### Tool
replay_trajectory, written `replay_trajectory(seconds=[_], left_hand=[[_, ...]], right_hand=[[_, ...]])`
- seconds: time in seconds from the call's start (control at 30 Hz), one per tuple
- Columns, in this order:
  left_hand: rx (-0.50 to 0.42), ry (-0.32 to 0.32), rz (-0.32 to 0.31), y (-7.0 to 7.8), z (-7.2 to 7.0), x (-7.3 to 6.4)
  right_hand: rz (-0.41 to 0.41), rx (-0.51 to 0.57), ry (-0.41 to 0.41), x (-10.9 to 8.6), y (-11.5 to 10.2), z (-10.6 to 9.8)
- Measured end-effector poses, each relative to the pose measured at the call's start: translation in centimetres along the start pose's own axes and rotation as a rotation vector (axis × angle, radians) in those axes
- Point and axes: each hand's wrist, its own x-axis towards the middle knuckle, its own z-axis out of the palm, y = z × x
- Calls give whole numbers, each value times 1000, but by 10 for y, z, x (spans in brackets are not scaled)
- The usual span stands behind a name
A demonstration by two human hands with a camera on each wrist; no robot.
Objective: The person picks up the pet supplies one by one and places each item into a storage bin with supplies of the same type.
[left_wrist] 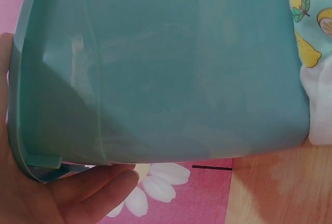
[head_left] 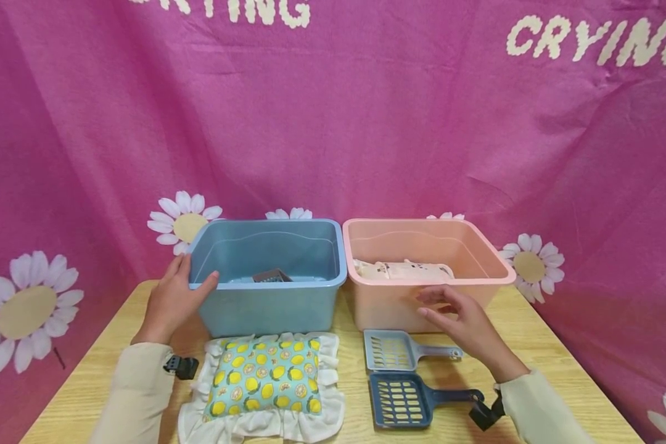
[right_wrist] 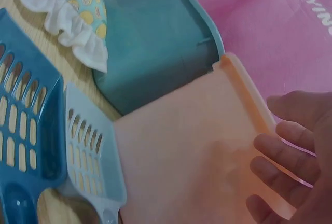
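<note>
My left hand (head_left: 172,296) grips the front left corner of a blue plastic bin (head_left: 266,308), its thumb at the front rim and its fingers along the left side. Inside that bin lies a small grey slotted piece (head_left: 272,275), partly hidden by the front wall. Just in front of a pink plastic bin (head_left: 388,308), my right hand (head_left: 460,317) hovers with relaxed fingers and holds nothing. A pale cloth item with small dark prints (head_left: 402,270) lies in the pink bin. Below the right hand are a light blue-grey slotted litter scoop (head_left: 391,351) and a dark blue one (head_left: 402,401).
A lemon-print cushion with white ruffles (head_left: 266,379) lies on the wooden table (head_left: 355,425) before the blue bin. The two bins stand side by side at the back, close to a pink cloth backdrop (head_left: 333,123) with daisies.
</note>
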Motion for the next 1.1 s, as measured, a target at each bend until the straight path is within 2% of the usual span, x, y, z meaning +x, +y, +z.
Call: replay_trajectory(seconds=[0.3,0.67,0.93,1.1], left_hand=[[22,15,34,-5,3,-1],[12,16,34,-3,1,1],[12,13,16,-2,0,1],[18,9,12,-1,0,1]], right_hand=[[23,20,-45,-12,22,-3],[113,53,-118,-22,38,-6],[45,72,-121,-27,52,-5],[40,62,-128,-31,57,-4]])
